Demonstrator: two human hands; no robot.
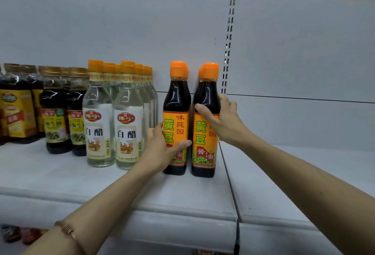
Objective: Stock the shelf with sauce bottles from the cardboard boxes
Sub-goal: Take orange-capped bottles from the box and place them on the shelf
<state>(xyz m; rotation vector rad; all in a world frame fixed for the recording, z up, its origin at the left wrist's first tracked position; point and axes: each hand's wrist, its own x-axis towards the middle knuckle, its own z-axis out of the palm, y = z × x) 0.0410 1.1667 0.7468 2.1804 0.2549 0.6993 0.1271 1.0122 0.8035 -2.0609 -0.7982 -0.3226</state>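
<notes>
Nearest the camera, a thin bracelet [67,229] is worn on the left forearm, and both bare arms are stretched forward over the front edge of a white shelf [101,175]. The left hand [160,149] is wrapped around the lower label of the left soy sauce bottle [177,100], with the thumb laid across the front and the fingers curled behind its left side. The right hand [221,121] is closed on the right soy sauce bottle [205,149], gripped at the shoulder just above the label, thumb in front. Both dark bottles are stood upright on the shelf, close beside each other, near the seam with the next shelf panel. Orange caps of more bottles of the same kind are seen directly behind each one. To the left, clear vinegar bottles [99,125] are lined up in rows, and further left darker sauce bottles [54,112] are ranged. Behind everything, a white back panel [121,31] is crossed by a slotted upright [228,52].
</notes>
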